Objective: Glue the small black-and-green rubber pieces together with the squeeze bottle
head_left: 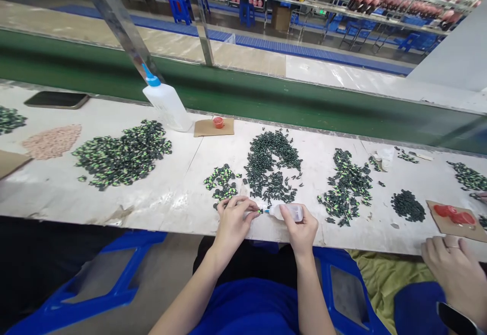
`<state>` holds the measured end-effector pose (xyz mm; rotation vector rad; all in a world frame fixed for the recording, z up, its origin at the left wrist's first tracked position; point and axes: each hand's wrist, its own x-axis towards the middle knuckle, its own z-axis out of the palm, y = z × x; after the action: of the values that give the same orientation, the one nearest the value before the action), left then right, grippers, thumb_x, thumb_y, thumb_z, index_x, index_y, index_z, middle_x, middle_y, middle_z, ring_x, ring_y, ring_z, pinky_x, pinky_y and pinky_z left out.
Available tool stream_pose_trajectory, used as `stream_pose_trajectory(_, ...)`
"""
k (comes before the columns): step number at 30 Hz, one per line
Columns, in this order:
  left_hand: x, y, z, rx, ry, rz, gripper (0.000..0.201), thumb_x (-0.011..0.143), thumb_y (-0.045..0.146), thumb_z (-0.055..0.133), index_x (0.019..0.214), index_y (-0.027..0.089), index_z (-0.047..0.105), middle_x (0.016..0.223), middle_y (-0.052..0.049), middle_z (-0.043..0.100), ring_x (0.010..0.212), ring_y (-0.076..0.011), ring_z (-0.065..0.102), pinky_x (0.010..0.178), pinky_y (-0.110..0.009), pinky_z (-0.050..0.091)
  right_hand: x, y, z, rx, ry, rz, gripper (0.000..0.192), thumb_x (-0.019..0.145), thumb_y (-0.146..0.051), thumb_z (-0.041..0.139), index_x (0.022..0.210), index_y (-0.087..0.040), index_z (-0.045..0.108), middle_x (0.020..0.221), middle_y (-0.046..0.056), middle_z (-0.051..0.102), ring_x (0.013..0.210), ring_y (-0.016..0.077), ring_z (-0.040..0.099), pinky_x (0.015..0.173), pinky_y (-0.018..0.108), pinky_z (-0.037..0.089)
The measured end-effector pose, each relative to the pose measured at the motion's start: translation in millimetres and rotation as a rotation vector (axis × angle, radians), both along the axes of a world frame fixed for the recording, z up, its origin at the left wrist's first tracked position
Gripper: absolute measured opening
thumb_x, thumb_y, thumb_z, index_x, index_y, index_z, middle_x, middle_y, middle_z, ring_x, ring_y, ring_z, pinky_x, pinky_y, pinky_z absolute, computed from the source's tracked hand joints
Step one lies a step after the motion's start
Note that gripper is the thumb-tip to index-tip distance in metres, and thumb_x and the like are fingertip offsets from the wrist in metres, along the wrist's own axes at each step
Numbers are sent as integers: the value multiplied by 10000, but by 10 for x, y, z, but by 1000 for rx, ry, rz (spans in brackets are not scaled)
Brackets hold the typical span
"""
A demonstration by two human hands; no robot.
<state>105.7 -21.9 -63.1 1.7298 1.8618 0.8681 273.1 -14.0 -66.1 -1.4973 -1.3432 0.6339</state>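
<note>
My left hand point(236, 219) pinches a small black-and-green piece point(260, 211) just above the front of the table. In my right hand point(302, 227) is a small clear squeeze bottle point(292, 212), lying nearly level, its blue tip point(267, 211) close to that piece; whether they touch I cannot tell. A pile of small dark pieces point(272, 150) spreads beyond both hands. Just past my left fingers lies a smaller heap of black-and-green pieces point(222, 177), and a similar heap point(348, 183) is to the right of my right hand.
A large white bottle with a blue nozzle point(167, 103) stands at the back beside cardboard holding a red cup point(218, 121). To the left are a black-and-green pile point(124, 155), pink pieces point(53, 141) and a phone point(57, 100). Another person's hand point(452, 264) rests at the right edge.
</note>
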Motion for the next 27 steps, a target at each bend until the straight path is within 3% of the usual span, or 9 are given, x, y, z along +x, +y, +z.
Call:
stream_pose_trajectory(17, 34, -19, 18, 19, 35, 45, 133, 739, 140, 673, 695, 263, 648, 846, 20, 723, 1007, -226, 594, 941, -430, 280, 6, 22, 17, -41, 96, 19, 311, 726, -446, 700, 651, -152, 632, 538, -26, 561, 505, 107, 474, 507, 225, 405)
stream_pose_trajectory(27, 21, -31, -30, 4, 27, 27, 135, 750, 132, 654, 734, 266, 642, 857, 25, 729, 1023, -226, 588, 941, -438, 269, 139, 48, 58, 55, 310, -147, 294, 665, -431, 727, 711, -164, 611, 600, -3, 611, 536, 141, 558, 504, 249, 447)
